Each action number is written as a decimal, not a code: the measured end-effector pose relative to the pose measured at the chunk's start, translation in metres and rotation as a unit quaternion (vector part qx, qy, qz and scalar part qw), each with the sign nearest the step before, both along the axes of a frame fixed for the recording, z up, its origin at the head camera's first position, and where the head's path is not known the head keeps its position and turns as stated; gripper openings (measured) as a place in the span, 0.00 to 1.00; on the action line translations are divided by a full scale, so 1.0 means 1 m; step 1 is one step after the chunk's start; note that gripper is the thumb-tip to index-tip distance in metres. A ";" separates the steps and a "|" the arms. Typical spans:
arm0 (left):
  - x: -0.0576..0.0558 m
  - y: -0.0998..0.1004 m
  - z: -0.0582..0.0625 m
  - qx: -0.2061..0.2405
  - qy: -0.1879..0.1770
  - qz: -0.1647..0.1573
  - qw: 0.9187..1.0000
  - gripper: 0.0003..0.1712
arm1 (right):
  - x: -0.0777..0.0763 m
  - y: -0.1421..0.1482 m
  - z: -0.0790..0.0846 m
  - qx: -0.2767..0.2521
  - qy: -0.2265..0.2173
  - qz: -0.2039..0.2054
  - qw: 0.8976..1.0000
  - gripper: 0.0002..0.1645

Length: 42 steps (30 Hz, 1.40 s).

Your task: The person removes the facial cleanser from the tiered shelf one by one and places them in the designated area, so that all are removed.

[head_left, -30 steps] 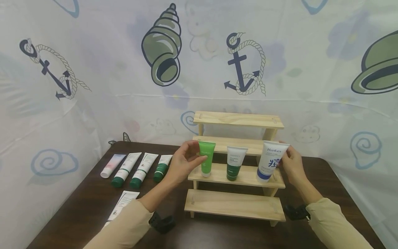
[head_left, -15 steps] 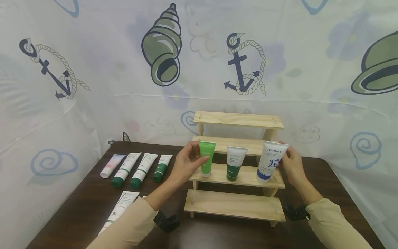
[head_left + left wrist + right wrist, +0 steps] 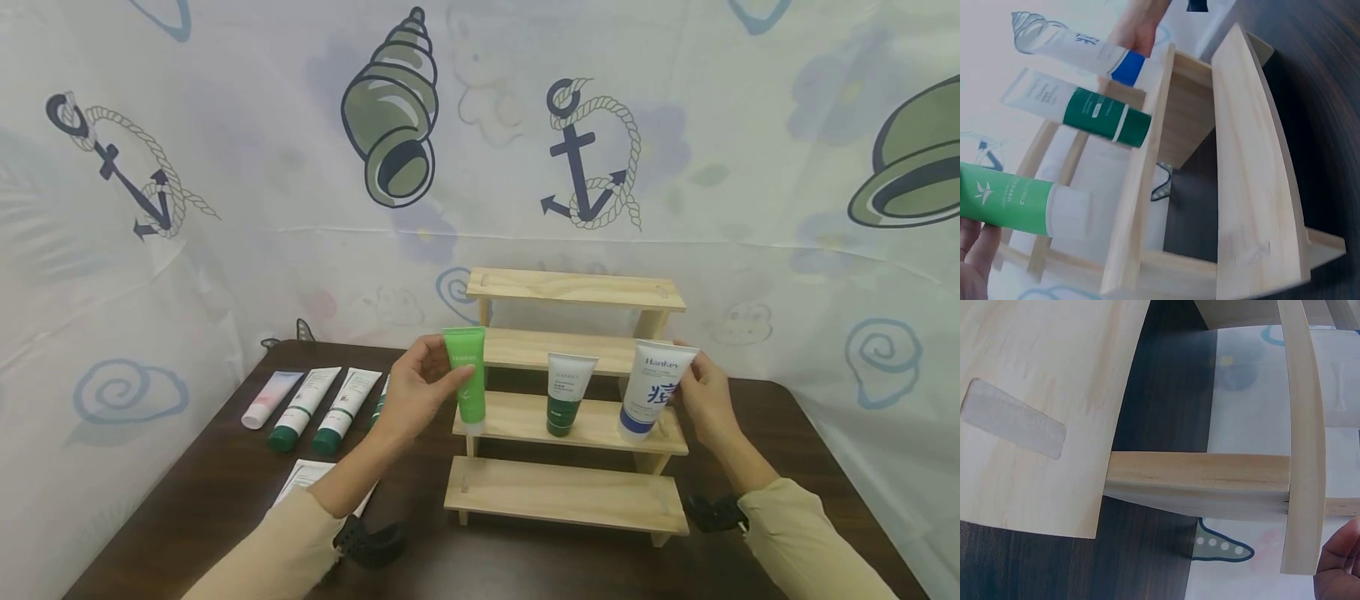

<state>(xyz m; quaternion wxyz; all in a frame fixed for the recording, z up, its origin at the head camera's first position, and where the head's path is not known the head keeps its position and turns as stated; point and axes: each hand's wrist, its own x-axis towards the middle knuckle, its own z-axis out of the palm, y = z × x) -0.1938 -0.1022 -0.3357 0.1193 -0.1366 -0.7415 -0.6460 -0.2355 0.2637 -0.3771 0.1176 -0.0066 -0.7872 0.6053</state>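
My left hand [image 3: 420,387] pinches a bright green squeeze tube [image 3: 467,375] upright, thumb across its front, at the left end of the second step up. In the left wrist view the tube's white cap [image 3: 1069,211] stands apart from the shelf board. A white and dark-green tube [image 3: 567,392] stands mid-step on its cap. At the right end is a larger white tube [image 3: 652,383] with a blue band. My right hand [image 3: 705,392] holds that tube by its right side, its fingers partly hidden behind it. The right wrist view catches only a bit of the hand [image 3: 1340,565].
The stepped wooden rack [image 3: 562,492] has several boards rising toward the patterned cloth backdrop [image 3: 480,167]. On the dark table [image 3: 780,467] at left lie a pink-white tube [image 3: 272,400], white tubes with green caps [image 3: 348,408], and more tubes partly behind my left forearm.
My left hand has drawn the green tube leftward and slightly up, away from the white and dark-green tube. The right hand and the other tubes on the step keep their places.
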 end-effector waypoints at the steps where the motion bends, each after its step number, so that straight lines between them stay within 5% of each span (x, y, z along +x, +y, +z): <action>1: 0.001 -0.004 0.000 0.003 -0.014 0.006 1.000 0.22 | 0.000 0.000 0.000 0.000 0.001 0.001 1.000 0.30; 11: 0.014 -0.055 -0.009 -0.025 -0.105 0.047 0.993 0.25 | 0.000 -0.001 0.002 0.011 -0.014 -0.008 1.000 0.31; 22: 0.030 -0.135 -0.032 -0.148 -0.160 0.086 0.972 0.34 | 0.000 -0.002 0.001 0.012 -0.001 -0.006 1.000 0.30; 26: 0.037 -0.164 -0.044 -0.201 -0.183 0.099 0.957 0.38 | 0.001 -0.002 0.001 0.010 -0.001 -0.007 1.000 0.30; 33: 0.049 -0.209 -0.057 -0.295 -0.236 0.116 0.919 0.43 | 0.001 -0.002 0.003 0.016 -0.007 -0.013 1.000 0.30; 42: 0.054 -0.245 -0.075 -0.351 -0.256 0.130 0.891 0.40 | 0.001 -0.002 0.003 0.016 -0.014 -0.016 1.000 0.31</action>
